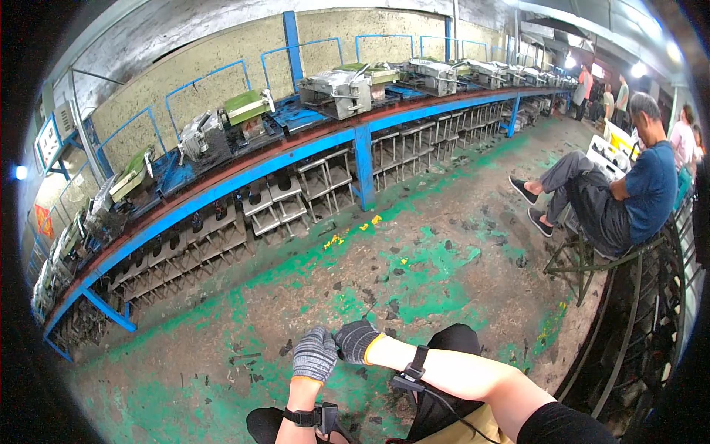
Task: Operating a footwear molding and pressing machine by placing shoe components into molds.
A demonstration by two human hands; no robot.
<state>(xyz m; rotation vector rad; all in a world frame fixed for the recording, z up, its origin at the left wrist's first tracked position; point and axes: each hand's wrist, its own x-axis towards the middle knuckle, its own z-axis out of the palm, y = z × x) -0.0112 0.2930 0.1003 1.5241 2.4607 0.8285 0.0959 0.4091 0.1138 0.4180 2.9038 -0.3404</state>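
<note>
My left hand, in a grey striped knit glove with an orange cuff, is curled closed in front of my knees. My right hand, in a darker grey glove of the same sort, is closed too and meets it near the fingers. Whatever lies inside either hand, if anything, is hidden. Each wrist wears a black strap, the left one with a small dark device and the right one with another device. Below both hands is a worn concrete floor with patches of green paint.
A long blue-framed workbench curves across the back, carrying metal machines such as a moulding box. Metal stands fill its lower level. To the right, a person in a blue shirt sits beside dark metal racking. Other people stand farther off.
</note>
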